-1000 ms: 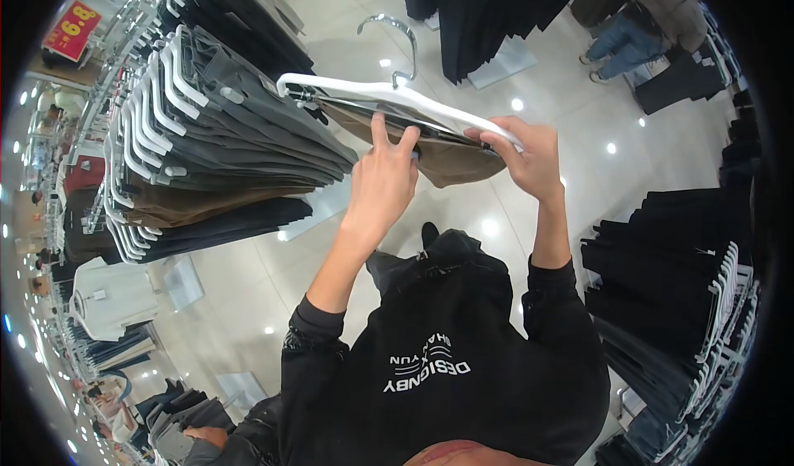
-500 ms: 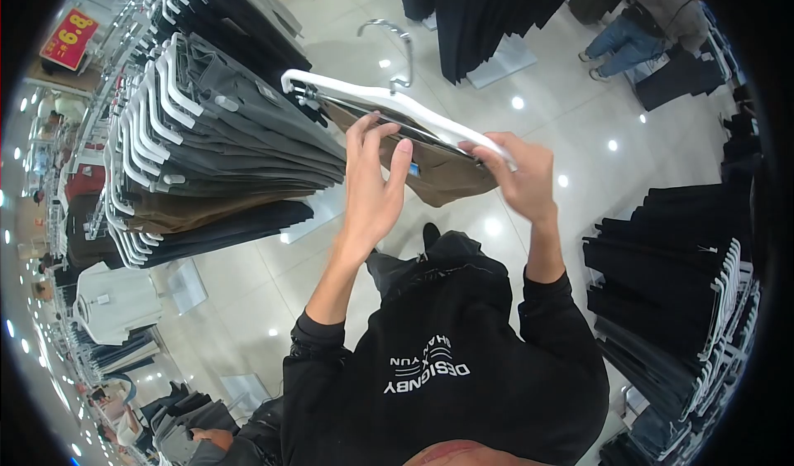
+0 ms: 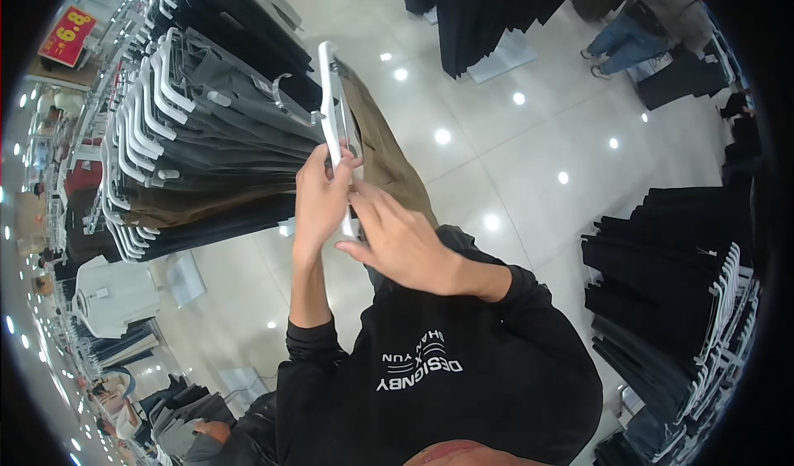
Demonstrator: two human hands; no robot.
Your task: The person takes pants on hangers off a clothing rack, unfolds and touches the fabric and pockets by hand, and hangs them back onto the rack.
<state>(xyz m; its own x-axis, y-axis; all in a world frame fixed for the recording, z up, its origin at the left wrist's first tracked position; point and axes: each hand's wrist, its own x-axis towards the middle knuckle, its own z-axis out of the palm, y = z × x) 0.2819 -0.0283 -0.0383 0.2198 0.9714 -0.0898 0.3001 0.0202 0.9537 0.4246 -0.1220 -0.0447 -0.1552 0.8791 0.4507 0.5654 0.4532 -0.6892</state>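
Upside down, "DESIGNBY", "SHAN" and "YUN" are borne across the black sweatshirt (image 3: 447, 383); "6.8" is shown, tilted, on the red price sign (image 3: 66, 36).

A pale, glossy tiled floor (image 3: 521, 168) spreads through the middle of the frame, dotted with reflected lights; flat, light base plates (image 3: 506, 55) rest on it at upper centre and lower left, and a person in blue jeans (image 3: 622, 36) stands on it at upper right. At left, a metal rack (image 3: 106, 94) carries white hangers (image 3: 147, 131) with grey, brown and black trousers (image 3: 256, 127) packed closely side by side.
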